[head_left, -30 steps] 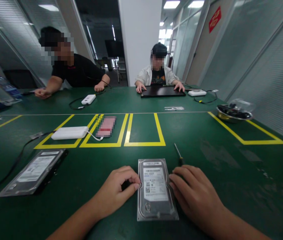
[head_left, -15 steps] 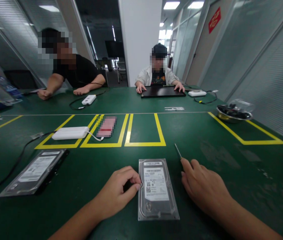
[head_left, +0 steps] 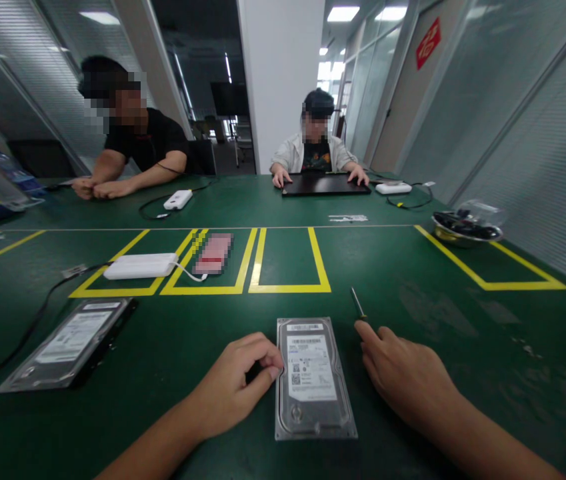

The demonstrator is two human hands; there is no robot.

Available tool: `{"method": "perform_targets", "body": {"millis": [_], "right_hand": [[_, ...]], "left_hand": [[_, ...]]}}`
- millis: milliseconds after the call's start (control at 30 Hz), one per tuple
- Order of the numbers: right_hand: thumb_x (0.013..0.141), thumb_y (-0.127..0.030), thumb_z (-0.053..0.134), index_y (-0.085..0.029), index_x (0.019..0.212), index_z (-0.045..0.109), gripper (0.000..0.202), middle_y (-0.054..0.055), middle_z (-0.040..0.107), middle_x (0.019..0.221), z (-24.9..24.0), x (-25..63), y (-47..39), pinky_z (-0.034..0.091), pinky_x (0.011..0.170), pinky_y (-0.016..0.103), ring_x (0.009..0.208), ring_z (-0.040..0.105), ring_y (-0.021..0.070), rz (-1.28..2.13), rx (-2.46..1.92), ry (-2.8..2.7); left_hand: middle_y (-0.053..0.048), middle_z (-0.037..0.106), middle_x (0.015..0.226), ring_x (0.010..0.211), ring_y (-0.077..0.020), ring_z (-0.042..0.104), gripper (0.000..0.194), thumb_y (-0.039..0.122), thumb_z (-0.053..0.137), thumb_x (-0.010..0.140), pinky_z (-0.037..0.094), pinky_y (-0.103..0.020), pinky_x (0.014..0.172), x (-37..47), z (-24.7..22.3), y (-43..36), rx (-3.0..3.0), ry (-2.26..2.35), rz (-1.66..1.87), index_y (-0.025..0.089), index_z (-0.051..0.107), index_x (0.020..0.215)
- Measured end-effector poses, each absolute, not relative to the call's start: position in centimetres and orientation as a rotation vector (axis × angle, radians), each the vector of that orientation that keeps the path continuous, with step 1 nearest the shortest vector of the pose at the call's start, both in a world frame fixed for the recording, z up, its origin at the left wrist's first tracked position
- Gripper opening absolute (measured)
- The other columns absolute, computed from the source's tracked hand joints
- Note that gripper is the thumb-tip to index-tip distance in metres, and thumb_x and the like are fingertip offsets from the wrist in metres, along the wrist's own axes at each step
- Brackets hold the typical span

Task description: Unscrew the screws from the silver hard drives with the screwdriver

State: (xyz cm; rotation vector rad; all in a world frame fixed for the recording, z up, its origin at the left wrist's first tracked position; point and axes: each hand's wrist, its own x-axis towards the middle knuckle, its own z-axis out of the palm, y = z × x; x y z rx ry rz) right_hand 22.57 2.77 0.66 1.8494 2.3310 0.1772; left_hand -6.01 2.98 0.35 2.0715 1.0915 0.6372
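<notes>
A silver hard drive (head_left: 313,380) with a white label lies flat on the green table in front of me. My left hand (head_left: 243,377) touches its left edge, thumb and fingers curled together at the side; whatever is between the fingertips is too small to make out. To the right of the drive, my right hand (head_left: 403,370) is closed around a screwdriver, whose thin metal shaft (head_left: 357,303) points forward and slightly left. Its handle is hidden under my fingers. Another hard drive (head_left: 75,340) rests at the left.
A white power bank (head_left: 141,266) and a phone (head_left: 213,254) lie among yellow tape marks. At right stands a metal bowl (head_left: 465,233) of dark items. Across the table, one person (head_left: 145,147) leans on it; another holds a black panel (head_left: 326,184).
The screwdriver's shaft has tilted a little, and my right index finger has shifted slightly left. The person at the far left has drawn both hands together. My left hand has stayed put.
</notes>
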Motion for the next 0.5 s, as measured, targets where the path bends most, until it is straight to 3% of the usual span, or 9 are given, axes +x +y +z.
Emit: {"method": "perform_targets", "body": {"millis": [200, 500], "right_hand": [[0.094, -0.023, 0.045, -0.025, 0.124, 0.053, 0.031, 0.004, 0.065, 0.084, 1.07, 22.58, 2.68, 0.019, 0.047, 0.027, 0.059, 0.066, 0.0199, 0.234, 1.844, 2.377], [0.092, -0.019, 0.044, -0.024, 0.115, 0.058, 0.028, 0.003, 0.058, 0.08, 0.9, 22.71, 2.3, 0.033, 0.051, 0.028, 0.056, 0.059, 0.0174, 0.545, 1.732, 2.675]], "left_hand": [[-0.002, 0.06, 0.086, 0.082, -0.0152, 0.057, 0.013, 0.016, 0.052, 0.091, 0.042, -0.027, 0.074, -5.96, 0.38, 3.03, 2.059, 1.095, 0.636, 0.019, 0.064, 0.088], [0.0, 0.058, 0.083, 0.079, -0.0138, 0.055, 0.009, 0.016, 0.054, 0.089, 0.041, -0.026, 0.071, -6.04, 0.39, 2.95, 2.052, 1.111, 0.632, 0.018, 0.062, 0.086]]}}
